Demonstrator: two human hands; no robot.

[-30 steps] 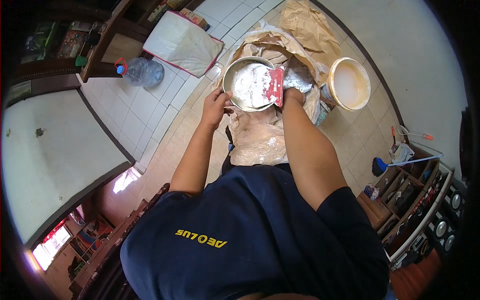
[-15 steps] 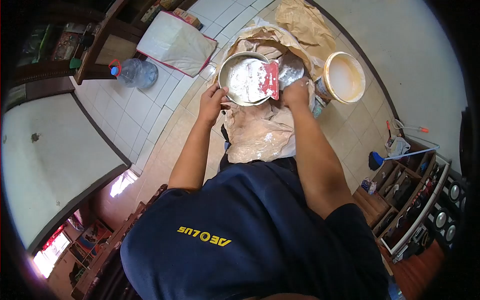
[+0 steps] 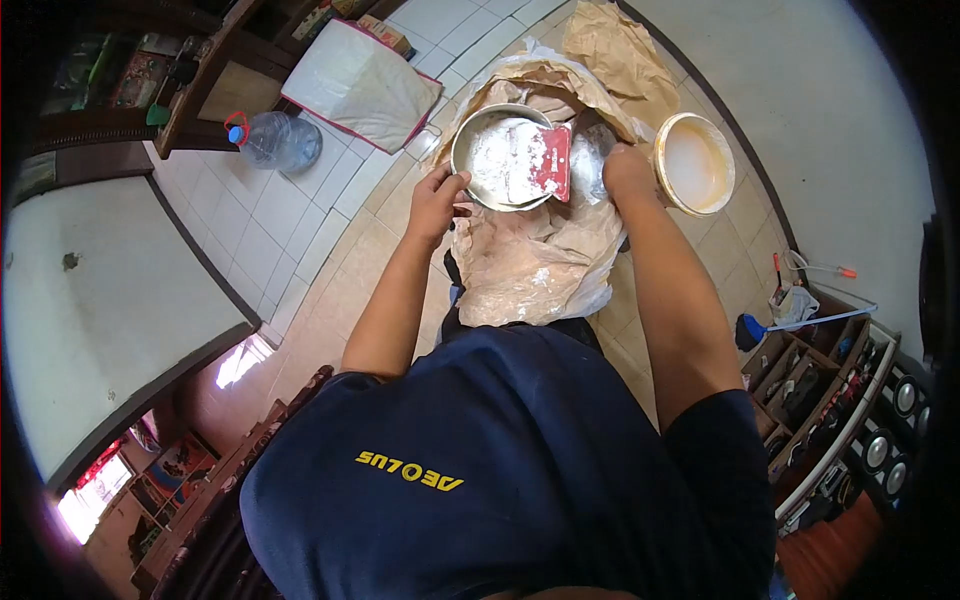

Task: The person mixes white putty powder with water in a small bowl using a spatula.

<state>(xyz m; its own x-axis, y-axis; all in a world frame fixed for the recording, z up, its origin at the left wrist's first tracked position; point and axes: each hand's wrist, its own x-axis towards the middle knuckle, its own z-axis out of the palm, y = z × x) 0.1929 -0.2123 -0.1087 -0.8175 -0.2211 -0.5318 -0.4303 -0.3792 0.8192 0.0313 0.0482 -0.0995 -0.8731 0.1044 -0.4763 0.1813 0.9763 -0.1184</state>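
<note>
A round metal pan [image 3: 459,150] with white powder in it is held over an open paper sack [image 3: 540,265]. My left hand [image 3: 440,203] is closed on its left rim, thumb on top. Across the pan's right rim lies a scraper [image 3: 552,163] with a red end, its other part coated with powder. Right of the pan, my right hand [image 3: 628,175] is closed at the edge of a dusty, see-through plastic scoop-like container [image 3: 592,160]; its fingers are partly hidden. The sack's mouth is rolled back, with powder smeared on its near flap.
A white bucket [image 3: 663,150] with pale, cloudy contents stands right beside my right hand. Crumpled brown paper [image 3: 620,60] lies behind the sack. Further left are a large water bottle [image 3: 282,143] and a white sheet-like cover [image 3: 360,85]. A shelf rack [image 3: 815,375] stands at right.
My right hand has moved right, toward the bucket, and the see-through container has shifted slightly with it. The pan, scraper and left hand sit slightly further right in view.
</note>
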